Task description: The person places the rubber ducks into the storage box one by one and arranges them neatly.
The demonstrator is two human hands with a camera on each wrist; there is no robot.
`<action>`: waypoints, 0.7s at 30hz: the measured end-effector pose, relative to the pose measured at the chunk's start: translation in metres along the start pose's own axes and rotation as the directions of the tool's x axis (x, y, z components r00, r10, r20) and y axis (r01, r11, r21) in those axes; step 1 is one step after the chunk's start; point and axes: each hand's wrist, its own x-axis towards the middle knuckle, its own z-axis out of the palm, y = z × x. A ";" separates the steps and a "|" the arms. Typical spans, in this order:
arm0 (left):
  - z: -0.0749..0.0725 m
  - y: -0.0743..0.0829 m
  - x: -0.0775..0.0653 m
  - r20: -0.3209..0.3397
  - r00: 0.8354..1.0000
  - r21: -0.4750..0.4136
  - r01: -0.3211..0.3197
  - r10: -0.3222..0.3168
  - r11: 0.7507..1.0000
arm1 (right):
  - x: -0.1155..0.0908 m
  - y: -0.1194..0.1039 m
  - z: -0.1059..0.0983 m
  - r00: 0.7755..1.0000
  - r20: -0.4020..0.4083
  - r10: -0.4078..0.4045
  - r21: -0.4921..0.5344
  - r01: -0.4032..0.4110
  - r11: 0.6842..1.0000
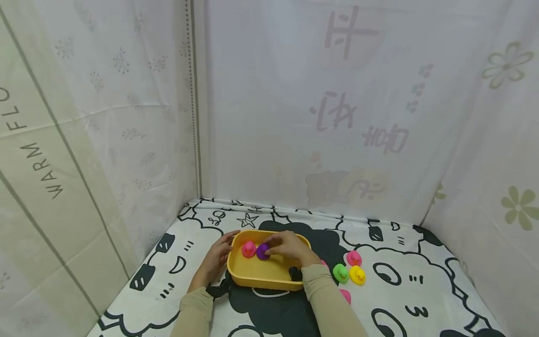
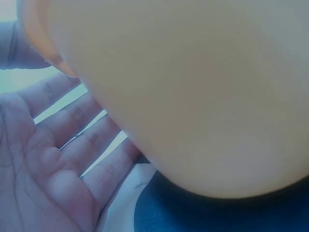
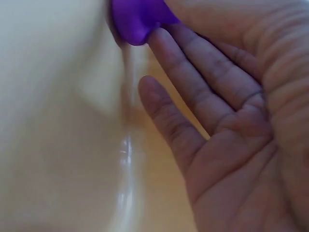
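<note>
A yellow tray (image 1: 261, 276) with rounded corners lies in front of the person. Inside it, towards the left, sits a pink rubber duck (image 1: 249, 249). The right hand (image 1: 288, 245) reaches over the tray and pinches a purple rubber duck (image 1: 263, 252) between thumb and fingertips, just right of the pink one. In the right wrist view the purple duck (image 3: 137, 19) shows at the fingertips, while the little finger is held out straight. The left hand (image 1: 216, 257) rests at the tray's left side; its fingers (image 2: 79, 116) lie extended against the outer wall, thumb near the rim.
Right of the tray lie a green duck (image 1: 340, 273), a yellow duck (image 1: 357, 275) and a pink duck (image 1: 354, 258). More pink shapes show partly behind the right sleeve (image 1: 332, 299). A black-and-white cartoon cloth (image 1: 412, 299) covers the table, with curtains (image 1: 269, 117) around it.
</note>
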 end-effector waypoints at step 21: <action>0.001 -0.001 0.000 0.006 1.000 0.001 -0.021 0.021 1.000 | -0.072 0.005 -0.077 0.982 -0.180 -0.052 0.047 0.061 0.997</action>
